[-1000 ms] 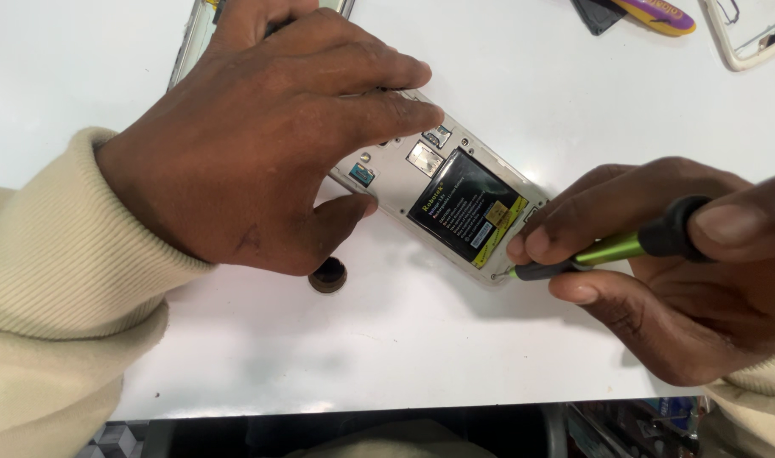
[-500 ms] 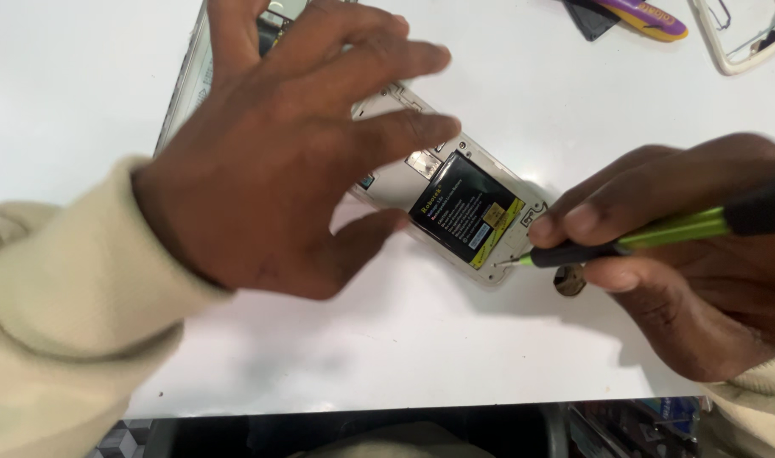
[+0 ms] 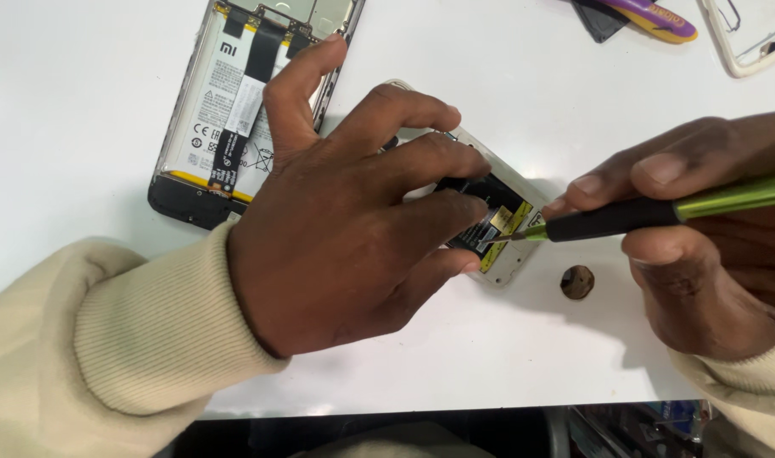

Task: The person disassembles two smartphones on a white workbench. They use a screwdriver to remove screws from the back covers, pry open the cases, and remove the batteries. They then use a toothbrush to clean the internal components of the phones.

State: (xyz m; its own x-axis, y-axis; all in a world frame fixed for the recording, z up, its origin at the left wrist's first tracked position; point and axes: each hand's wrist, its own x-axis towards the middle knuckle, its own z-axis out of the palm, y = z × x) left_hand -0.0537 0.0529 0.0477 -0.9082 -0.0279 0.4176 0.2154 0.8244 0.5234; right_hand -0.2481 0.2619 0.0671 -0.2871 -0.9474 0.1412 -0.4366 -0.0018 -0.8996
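A small opened phone with a pale cream plastic frame (image 3: 513,265) lies flat on the glossy white tabletop (image 3: 82,110), its black battery with a yellow label strip (image 3: 495,219) showing between the two hands. The left hand (image 3: 353,229) lies spread over most of it, fingers splayed and open, the fingertips pressing down on the frame and battery. The right hand (image 3: 701,246) is closed in a pinch around a slim screwdriver with a black grip and metallic green shaft (image 3: 650,212), thumb below and forefinger above; its fine metal tip touches the battery's edge just beside the left fingertips. On the table just below the tool, near the right thumb, sits a small round brown disc (image 3: 577,282), apart from the phone. Beyond the left hand's fingers lies a larger opened phone, dark-framed, with a white battery and a black ribbon cable (image 3: 235,110) running down it. Past the right hand, at the far edge, are a purple and yellow flat tool (image 3: 654,15) and a cream rounded phone cover (image 3: 748,47). Both wrists wear ribbed, cream knitted sleeves (image 3: 124,339). Under the near table edge the room is dark and cluttered, too dim to make out.
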